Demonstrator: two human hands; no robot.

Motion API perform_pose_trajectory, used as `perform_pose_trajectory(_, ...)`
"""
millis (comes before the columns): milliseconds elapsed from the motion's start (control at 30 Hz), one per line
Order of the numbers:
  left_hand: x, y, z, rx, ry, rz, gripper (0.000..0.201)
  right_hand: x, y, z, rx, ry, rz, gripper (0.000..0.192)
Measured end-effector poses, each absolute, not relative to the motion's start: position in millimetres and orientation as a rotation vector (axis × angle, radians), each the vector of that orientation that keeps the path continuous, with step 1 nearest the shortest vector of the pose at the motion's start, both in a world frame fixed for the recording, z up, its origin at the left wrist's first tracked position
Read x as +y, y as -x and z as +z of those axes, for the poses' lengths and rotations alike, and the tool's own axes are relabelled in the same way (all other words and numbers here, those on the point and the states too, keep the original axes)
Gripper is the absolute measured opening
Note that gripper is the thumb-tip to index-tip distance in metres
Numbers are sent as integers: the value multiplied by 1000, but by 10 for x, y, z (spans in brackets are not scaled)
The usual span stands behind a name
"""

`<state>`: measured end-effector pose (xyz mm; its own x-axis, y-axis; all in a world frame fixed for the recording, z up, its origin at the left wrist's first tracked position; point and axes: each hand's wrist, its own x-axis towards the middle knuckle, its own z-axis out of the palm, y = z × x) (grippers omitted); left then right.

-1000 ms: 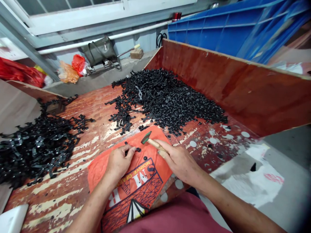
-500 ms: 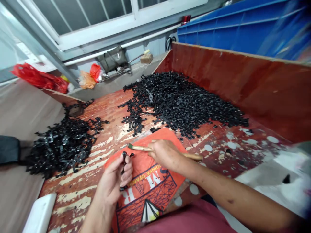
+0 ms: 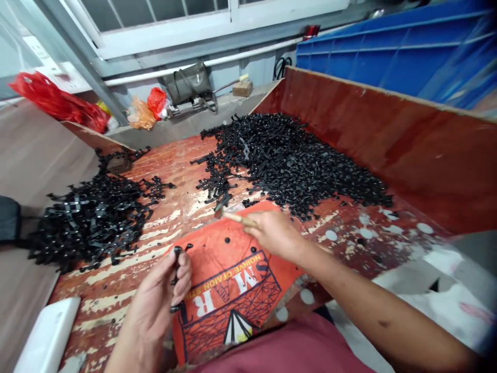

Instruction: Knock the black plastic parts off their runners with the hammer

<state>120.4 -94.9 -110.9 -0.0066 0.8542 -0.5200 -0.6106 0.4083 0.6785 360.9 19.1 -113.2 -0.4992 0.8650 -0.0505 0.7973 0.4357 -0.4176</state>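
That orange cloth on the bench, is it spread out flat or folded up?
Spread flat: the orange cloth lies open on the workbench, its printed lettering fully showing.

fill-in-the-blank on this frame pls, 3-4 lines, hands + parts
1. The left hand holds a black plastic frame over the ____ printed bag.
2. The right hand grips a small ____ by its wooden handle.
3. The larger pile of black parts lies against the ____ wooden wall.

Missing words: orange; hammer; red-brown
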Motion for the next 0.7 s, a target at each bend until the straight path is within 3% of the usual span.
perform_pose_trajectory(167, -899, -1181, -1194, 1201, -374, 1198, 30, -35, -3894, -1161, -2537, 1414, 646, 14)
perform_pose_trajectory(433, -790, -1125, -1193, 1618, -728, 1206, 39, -55, -3591, -1281, -2522, 1432, 524, 16)
perform_pose_trajectory(700, -570, -1304, -1322, 1783, -1173, 842, 38, 201, -3576, -1275, -2435, 1486, 602, 14)
